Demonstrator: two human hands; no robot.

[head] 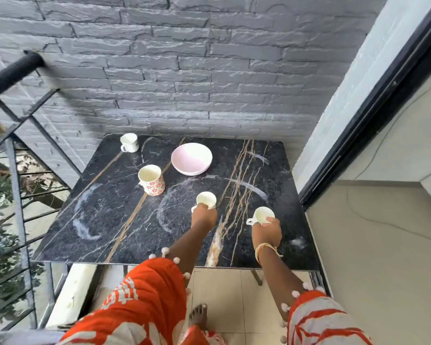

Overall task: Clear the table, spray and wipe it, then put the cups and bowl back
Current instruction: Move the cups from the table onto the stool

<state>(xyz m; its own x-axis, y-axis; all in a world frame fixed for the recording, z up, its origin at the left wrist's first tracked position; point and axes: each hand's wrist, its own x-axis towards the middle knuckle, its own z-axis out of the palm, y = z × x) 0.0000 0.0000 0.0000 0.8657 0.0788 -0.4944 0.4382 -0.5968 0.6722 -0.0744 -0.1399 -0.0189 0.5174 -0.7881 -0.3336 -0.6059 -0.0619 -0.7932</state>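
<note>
Count: four cups, one bowl, all on the tabletop [105,220].

Landmark is the pink bowl [191,158], far centre.
- small white cup [129,142]: left of the bowl, at the far left corner.
- floral cup [151,180]: just left and nearer than the bowl.
- plain white cup [206,199]: nearer than the bowl; left hand [204,217] holds it in a curled grip at the near side.
- second white cup [263,215]: nearer and right of the bowl; right hand [266,232] grips it.

Surface: black marble with gold veins and pale smear arcs. Grey stone wall [184,58] behind the bowl, railing [15,150] left, tiled floor [229,295] below.
</note>
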